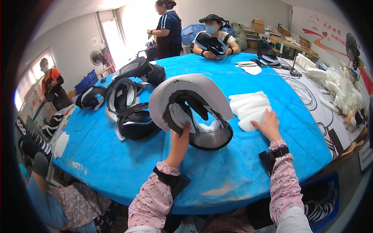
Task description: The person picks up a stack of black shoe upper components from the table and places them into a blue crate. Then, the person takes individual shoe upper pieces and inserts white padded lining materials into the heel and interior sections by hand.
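A person's left hand (179,145) holds up a padded gray-and-black shell (182,114) above a blue-covered bench (244,167); the right hand (270,127) touches overlapping white sheets (251,106).

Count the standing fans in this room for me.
2 visible: a grey fan on the left, near the bright doorway, and a black fan at the far right. Others may be hidden behind people or the dark rim.

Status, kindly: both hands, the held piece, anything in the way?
Left hand gripping curved padded piece. Right hand spread, touching white pads. Black pieces at left, seemingly not blocking.
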{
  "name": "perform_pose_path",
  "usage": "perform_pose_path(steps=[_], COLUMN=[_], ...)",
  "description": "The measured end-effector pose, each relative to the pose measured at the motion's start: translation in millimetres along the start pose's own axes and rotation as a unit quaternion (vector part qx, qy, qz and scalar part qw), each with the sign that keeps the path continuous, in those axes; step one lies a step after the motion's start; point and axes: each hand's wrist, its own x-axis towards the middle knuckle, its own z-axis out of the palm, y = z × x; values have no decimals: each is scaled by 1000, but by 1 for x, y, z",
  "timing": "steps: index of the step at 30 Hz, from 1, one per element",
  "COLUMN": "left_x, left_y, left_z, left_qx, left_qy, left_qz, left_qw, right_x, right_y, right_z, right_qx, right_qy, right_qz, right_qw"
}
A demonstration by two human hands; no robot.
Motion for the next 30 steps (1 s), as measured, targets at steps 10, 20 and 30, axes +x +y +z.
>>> perform_pose_path(steps=[10, 20, 30], left_x=[-7, -8, -5], left_y=[44, 52, 67], left_z=[4, 4, -7], left_qx=[-112, -38, 201], left_qy=[51, 82, 114], left_qz=[-116, 44, 258], left_qw=[986, 995, 938], right_x=[3, -17, -20], right_y=[-10, -44, -55], right_z=[-21, -48, -71], right_qx=[232, 409, 623], right_qy=[177, 45, -19], right_qz=[-31, -100, 13], right_qw=[956, 906, 782])
